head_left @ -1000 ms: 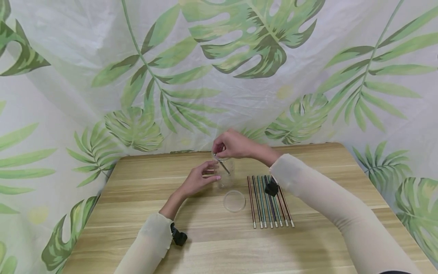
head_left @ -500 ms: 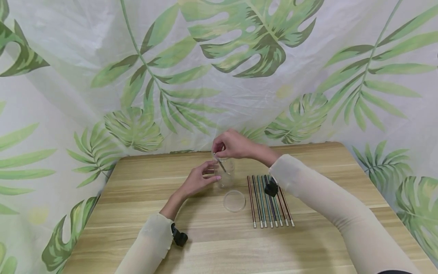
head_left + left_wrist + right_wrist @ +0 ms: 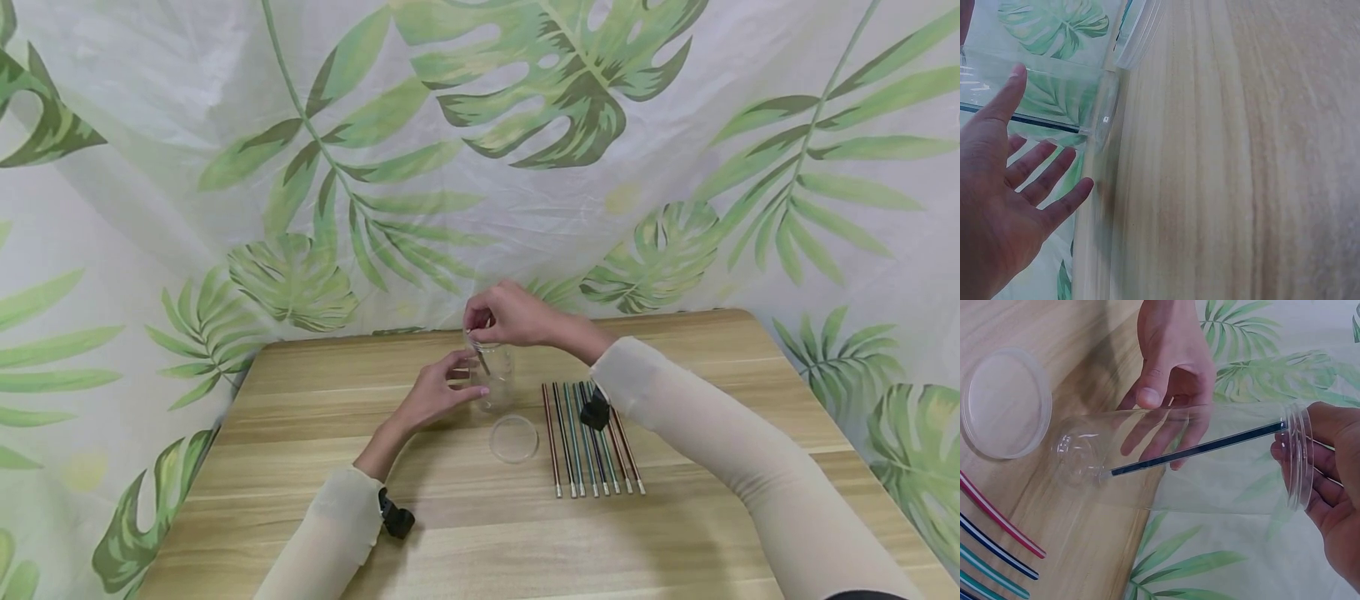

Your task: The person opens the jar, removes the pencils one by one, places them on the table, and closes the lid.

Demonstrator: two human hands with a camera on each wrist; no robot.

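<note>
A clear plastic jar [image 3: 497,383] stands upright on the table, its mouth uncovered. My left hand [image 3: 433,395] is around its lower side, thumb on the near side and fingers behind; the left wrist view shows these fingers [image 3: 1047,178] spread. At the mouth, my right hand [image 3: 517,315] pinches the top end of a dark pencil [image 3: 1197,450]. That pencil leans inside the jar, its pale end near the bottom. My right fingertips are partly seen through the rim [image 3: 1299,456]. A round clear lid [image 3: 513,439] lies just in front of the jar.
Several pencils [image 3: 577,450] in red, dark blue and teal lie in a row right of the lid, partly under my right wrist camera [image 3: 596,411]. A leaf-patterned cloth [image 3: 420,208] hangs behind the wooden table [image 3: 480,533].
Within the jar the pencil has turned slightly more upright. My right hand has stayed almost in place at the mouth, and my left hand has edged slightly right along the jar.
</note>
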